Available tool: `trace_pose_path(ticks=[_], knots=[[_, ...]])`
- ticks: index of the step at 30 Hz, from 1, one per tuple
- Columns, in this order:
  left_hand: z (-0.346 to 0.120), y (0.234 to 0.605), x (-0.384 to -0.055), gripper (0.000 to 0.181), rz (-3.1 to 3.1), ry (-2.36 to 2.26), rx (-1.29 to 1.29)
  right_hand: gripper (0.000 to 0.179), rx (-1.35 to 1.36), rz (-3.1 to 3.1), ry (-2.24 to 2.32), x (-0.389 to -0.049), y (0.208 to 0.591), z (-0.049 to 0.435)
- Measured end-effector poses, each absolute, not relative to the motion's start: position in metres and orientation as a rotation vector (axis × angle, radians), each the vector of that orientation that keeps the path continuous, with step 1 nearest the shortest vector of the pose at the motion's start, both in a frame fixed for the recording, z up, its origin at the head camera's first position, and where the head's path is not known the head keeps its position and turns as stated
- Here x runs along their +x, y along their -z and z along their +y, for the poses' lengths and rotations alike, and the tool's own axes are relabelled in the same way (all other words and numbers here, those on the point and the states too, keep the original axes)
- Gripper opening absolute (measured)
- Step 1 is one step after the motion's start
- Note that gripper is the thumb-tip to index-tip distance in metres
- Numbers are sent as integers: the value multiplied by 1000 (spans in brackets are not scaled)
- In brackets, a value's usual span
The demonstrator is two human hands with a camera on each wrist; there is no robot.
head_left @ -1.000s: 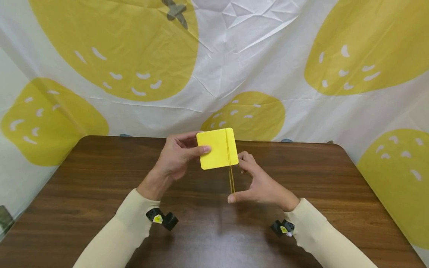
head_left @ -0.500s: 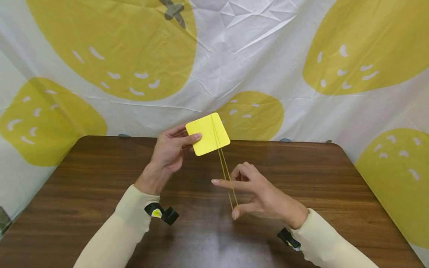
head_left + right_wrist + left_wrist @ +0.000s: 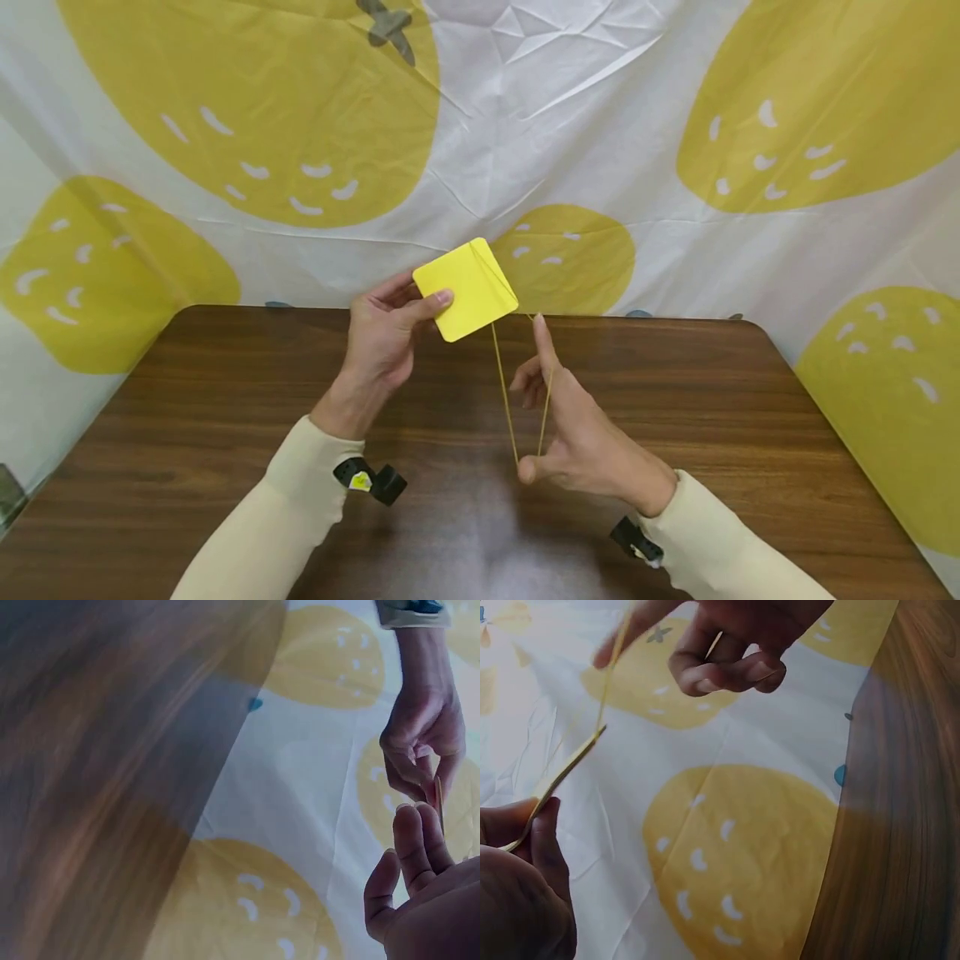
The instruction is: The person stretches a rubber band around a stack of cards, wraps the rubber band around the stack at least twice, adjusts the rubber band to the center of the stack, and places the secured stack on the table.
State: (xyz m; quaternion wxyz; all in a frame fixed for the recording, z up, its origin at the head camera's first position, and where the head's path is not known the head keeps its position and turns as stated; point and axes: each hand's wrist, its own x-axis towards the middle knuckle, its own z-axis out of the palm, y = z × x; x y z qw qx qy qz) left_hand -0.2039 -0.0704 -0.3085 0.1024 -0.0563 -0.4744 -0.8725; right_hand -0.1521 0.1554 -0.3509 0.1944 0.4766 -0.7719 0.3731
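My left hand point(image 3: 382, 346) pinches a square yellow card point(image 3: 459, 292) with rounded corners, thumb on its face and fingers behind. A thin yellow rubber band point(image 3: 505, 392) crosses the card's right corner and stretches down to my right hand point(image 3: 592, 442). There the band runs round the thumb and up to the tip of the raised, straight index finger, so its strands stand apart. The other right fingers curl loosely with nothing in them. In the left wrist view the card point(image 3: 566, 766) shows nearly edge-on, the band point(image 3: 609, 675) taut above it.
Below both hands lies a dark wooden table point(image 3: 225, 467). Behind its far edge hangs a white cloth point(image 3: 337, 267) printed with large yellow fruit. A black wrist camera point(image 3: 371, 479) sits on the left sleeve, another black camera point(image 3: 636, 540) at the right cuff.
The card has moved up and left and tilted further. My right hand moved down, drawing the band long, then the index finger swung upward, spreading the strands apart.
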Motion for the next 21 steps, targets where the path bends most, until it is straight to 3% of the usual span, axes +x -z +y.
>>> trace_pose_path(ticks=[6, 14, 21], knots=[[-65, 308, -203, 48, -1284, 2557, -269, 118, 1307, -2113, -1409, -153, 351, 151], [-75, 315, -204, 52, -1237, 2556, -588, 101, 1087, -2052, -1835, -161, 342, 155], [-85, 319, -206, 29, -1361, 2448, -1014, 54, 977, -1991, -2080, -168, 341, 160]])
